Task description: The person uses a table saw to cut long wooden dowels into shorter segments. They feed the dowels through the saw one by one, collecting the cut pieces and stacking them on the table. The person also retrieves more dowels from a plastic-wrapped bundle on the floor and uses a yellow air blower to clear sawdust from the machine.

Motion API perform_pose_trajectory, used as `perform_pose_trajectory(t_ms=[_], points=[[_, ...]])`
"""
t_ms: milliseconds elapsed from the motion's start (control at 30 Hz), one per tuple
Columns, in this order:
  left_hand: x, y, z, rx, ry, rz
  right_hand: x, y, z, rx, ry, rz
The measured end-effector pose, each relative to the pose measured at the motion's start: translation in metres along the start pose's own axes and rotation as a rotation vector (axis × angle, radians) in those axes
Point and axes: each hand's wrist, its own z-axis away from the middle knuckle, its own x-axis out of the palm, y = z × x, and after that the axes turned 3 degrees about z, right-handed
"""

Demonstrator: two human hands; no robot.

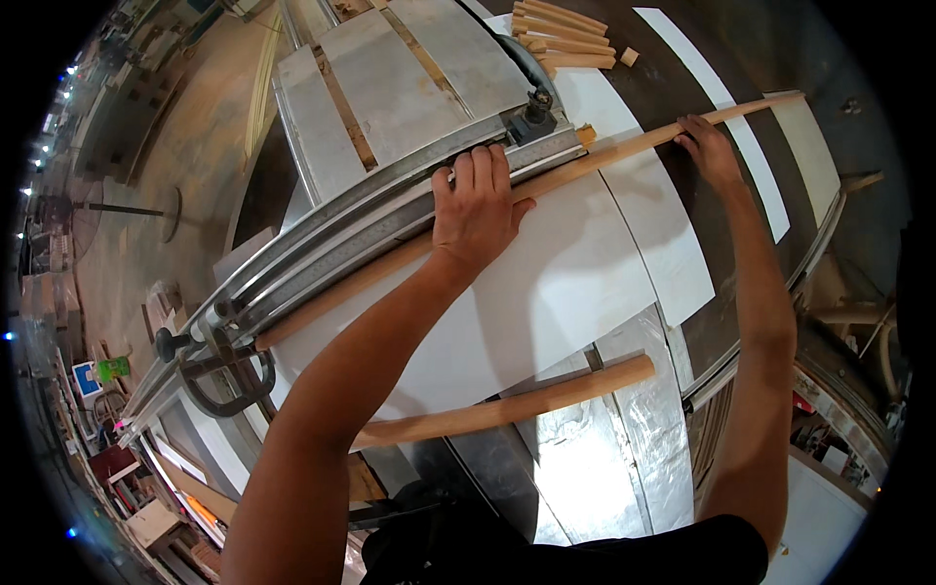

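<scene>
A long, light-brown wooden strip (624,149) lies along a metal fence (331,252) with a scale on it, running from lower left to far right. My left hand (476,214) is closed over fence and strip: its fingers hook over the metal and its thumb presses the strip's near side. Farther right, my right hand (710,154) grips the same strip near its far end, fingers partly hidden behind it. A dark stop (532,117) sits on the fence, right of my left hand. Under the strip are white panels (546,263). Closer to me rests a second wooden strip (526,406).
Several short wooden pieces (564,34) are piled at the far side, a small block (630,58) beside them. A metal clamp (224,375) juts from the fence's left end. Slotted metal table sections (390,78) lie beyond it. A fan (171,214) stands on the left.
</scene>
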Motion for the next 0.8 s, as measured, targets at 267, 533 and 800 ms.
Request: perform_pose_trajectory(t_ms=[267, 533, 800], points=[[-0.0023, 0.0015, -0.0014, 0.003, -0.019, 0.022, 0.0010, 0.0033, 0.0032, -0.014, 0.054, 0.035], [0.0005, 0.0010, -0.0008, -0.002, -0.035, 0.024, -0.0005, 0.0000, 0.0025, 0.012, 0.025, 0.028], [0.0005, -0.0001, 0.0007, -0.018, -0.051, 0.028, -0.0002, -0.0054, 0.0021, 0.011, 0.036, 0.012]])
